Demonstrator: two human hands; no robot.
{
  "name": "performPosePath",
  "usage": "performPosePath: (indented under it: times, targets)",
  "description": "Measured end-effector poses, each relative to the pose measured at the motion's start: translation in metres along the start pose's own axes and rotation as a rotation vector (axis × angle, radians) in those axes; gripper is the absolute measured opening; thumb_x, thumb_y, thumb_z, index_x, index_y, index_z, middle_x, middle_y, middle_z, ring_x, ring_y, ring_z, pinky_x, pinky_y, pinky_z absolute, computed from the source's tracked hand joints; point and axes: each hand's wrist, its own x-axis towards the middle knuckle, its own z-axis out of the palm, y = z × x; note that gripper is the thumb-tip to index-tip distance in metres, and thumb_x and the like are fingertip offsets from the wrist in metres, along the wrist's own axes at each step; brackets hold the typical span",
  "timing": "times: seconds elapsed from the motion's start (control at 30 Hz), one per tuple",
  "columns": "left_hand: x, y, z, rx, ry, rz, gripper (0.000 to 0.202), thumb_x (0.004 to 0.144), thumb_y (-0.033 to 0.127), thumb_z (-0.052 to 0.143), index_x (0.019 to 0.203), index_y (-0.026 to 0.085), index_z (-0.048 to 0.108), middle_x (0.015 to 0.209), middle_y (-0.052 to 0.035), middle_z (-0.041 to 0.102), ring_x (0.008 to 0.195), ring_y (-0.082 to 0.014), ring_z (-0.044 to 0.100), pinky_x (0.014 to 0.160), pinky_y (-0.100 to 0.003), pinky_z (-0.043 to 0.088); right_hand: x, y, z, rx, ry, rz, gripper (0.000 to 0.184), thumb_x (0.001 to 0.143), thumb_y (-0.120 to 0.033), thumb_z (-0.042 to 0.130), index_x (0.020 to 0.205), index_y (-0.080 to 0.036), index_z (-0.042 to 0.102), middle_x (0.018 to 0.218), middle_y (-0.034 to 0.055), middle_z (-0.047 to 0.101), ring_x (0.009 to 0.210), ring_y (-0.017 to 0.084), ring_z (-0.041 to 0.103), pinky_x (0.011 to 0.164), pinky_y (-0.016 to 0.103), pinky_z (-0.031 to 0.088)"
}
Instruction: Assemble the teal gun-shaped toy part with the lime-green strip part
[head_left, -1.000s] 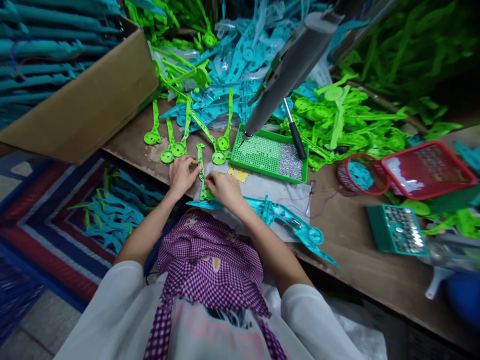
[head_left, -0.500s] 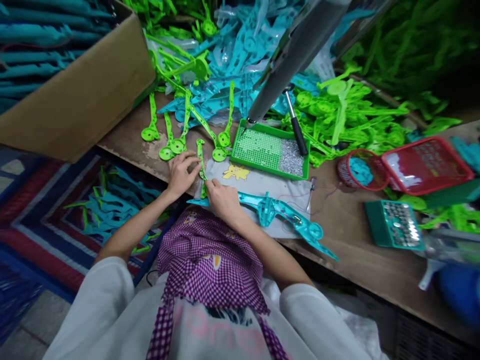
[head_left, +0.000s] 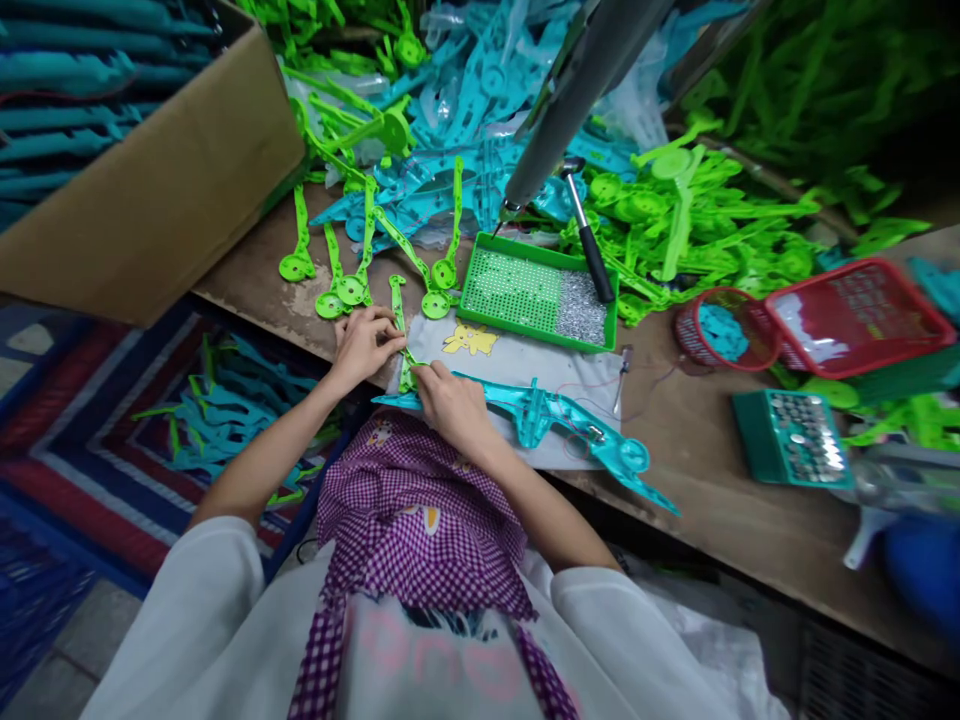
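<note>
My left hand [head_left: 366, 342] and my right hand [head_left: 447, 396] are both pinched on a long green plastic part [head_left: 400, 313] that lies across the near edge of the wooden bench [head_left: 720, 470]. The part sits on a grey cloth [head_left: 525, 370] with a yellow cartoon figure. Just right of my right hand a long teal plastic part [head_left: 555, 420] with thin wires lies on the same cloth. Several more green parts [head_left: 352, 285] with round ends rest just beyond my left hand.
A green tray of small screws [head_left: 536, 300] sits behind the cloth, under a hanging grey power screwdriver [head_left: 570, 110]; a black-handled hammer [head_left: 589, 245] leans on it. Heaps of teal and green parts fill the back. A cardboard box [head_left: 157, 190] stands left; red baskets [head_left: 847, 320] and a teal tray [head_left: 791, 440] right.
Both hands stay on the green part, shifting slightly along it. My right hand has slid a little toward me. The view has tipped slightly.
</note>
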Motion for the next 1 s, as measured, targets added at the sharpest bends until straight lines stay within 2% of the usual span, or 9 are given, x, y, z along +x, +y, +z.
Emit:
performPosePath:
  times: [0.13,0.37,0.6,0.8,1.0]
  targets:
    - [-0.001,-0.003,0.001,-0.009,0.012,0.006,0.008,0.086,0.033,0.07,0.083,0.026,0.072,0.123,-0.0008,0.066,0.12,-0.0273,0.053,0.101,-0.048,0.033,0.004,0.01,0.003,0.118,0.047,-0.025,0.04,0.104,-0.033,0.026,0.131,-0.027,0.055,0.118,0.0065,0.067,0.085,0.019,0.065,0.062,0.029,0.033]
    - [-0.003,-0.004,0.001,-0.005,0.025,0.044,0.012,0.088,0.037,0.067,0.084,0.026,0.072,0.122,-0.0009,0.066,0.119,-0.0273,0.053,0.101,-0.048,0.032,0.014,0.028,0.004,0.332,0.132,-0.08,0.034,0.101,-0.035,0.04,0.124,-0.023,0.062,0.118,0.007,0.07,0.098,0.019,0.064,0.074,0.028,0.038]
    - [-0.003,-0.001,0.0,-0.012,0.01,0.029,0.01,0.088,0.035,0.067,0.084,0.026,0.071,0.123,-0.0008,0.066,0.121,-0.0268,0.052,0.101,-0.047,0.032,0.019,0.023,-0.002,0.194,0.084,-0.019,0.033,0.1,-0.031,0.035,0.11,-0.02,0.065,0.109,0.0076,0.073,0.087,0.019,0.064,0.065,0.029,0.029]
    - [-0.004,0.0,-0.001,0.006,0.0,0.022,0.009,0.088,0.035,0.067,0.087,0.026,0.07,0.125,-0.0002,0.065,0.123,-0.0261,0.051,0.102,-0.045,0.03,0.013,0.024,0.005,0.066,0.032,-0.063,0.037,0.101,-0.027,0.03,0.129,-0.023,0.055,0.114,0.0071,0.071,0.081,0.018,0.063,0.061,0.03,0.025]
    - [-0.005,0.001,-0.001,0.002,0.001,0.028,0.01,0.088,0.035,0.065,0.087,0.026,0.07,0.124,-0.0005,0.065,0.123,-0.0268,0.051,0.103,-0.046,0.03,0.008,0.021,-0.003,-0.102,-0.084,-0.114,0.041,0.102,-0.026,0.023,0.13,-0.022,0.053,0.113,0.0114,0.068,0.075,0.019,0.062,0.058,0.03,0.023]
